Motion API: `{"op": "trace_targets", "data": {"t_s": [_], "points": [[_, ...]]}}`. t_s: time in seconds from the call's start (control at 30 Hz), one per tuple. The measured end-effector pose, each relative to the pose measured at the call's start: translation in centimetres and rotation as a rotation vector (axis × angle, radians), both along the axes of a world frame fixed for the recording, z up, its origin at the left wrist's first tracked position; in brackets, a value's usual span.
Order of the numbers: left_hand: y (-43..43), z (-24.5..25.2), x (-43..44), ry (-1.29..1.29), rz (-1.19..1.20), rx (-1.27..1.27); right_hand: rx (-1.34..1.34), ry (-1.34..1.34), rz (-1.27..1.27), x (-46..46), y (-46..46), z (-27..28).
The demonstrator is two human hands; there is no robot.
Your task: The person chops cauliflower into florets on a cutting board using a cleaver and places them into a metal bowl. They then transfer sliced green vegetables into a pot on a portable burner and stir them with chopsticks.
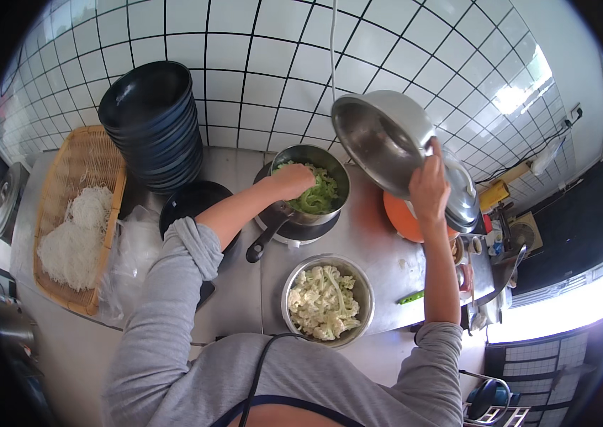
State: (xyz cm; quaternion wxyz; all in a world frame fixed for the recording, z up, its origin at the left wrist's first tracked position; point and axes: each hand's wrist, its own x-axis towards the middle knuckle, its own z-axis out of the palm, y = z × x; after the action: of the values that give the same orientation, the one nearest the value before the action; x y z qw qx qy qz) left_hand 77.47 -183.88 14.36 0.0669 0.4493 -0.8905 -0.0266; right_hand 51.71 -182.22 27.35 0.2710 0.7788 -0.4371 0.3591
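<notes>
A metal saucepan (341, 184) with a black handle stands on a round black-topped base, with chopped green vegetable (320, 195) inside. My left hand (295, 181) reaches into it, its fingers down at the greens; whether they grip any is hidden. By its rim, my right hand (430, 181) holds up a stainless steel bowl (381, 141), tilted with its opening towards the left; no food shows in it. Nearer my body, a second steel bowl (369, 299) holds cauliflower florets (325, 304).
Left of the pan stand a tall stack of dark bowls (154, 133), a black pan (200, 195), a clear plastic bag (136, 245) and a bamboo basket (45, 213) of white noodles. To the right are an orange container (402, 216), a metal lid (461, 187) and a green-handled utensil (412, 297).
</notes>
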Motion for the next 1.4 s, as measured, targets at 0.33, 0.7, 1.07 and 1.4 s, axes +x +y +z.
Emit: {"op": "trace_targets", "data": {"t_s": [0.33,0.7,1.07,1.4], "points": [[3.9,1.5,1.0,0.676,0.367,-0.101,0.325,-0.697,-0.037,-11.4,4.8,-0.6],[43.4,-2.9,16.3,1.722,0.847,0.046,1.374,-1.036,0.845,9.4,11.2,-1.2],[93.5,-7.7,16.9,1.915,1.942,-0.658,2.486,-0.217,0.839,49.3,51.1,-14.6],[109.8,-11.0,31.1,2.047,1.980,-0.830,2.480,-0.143,0.493,72.3,68.7,-26.8]]}}
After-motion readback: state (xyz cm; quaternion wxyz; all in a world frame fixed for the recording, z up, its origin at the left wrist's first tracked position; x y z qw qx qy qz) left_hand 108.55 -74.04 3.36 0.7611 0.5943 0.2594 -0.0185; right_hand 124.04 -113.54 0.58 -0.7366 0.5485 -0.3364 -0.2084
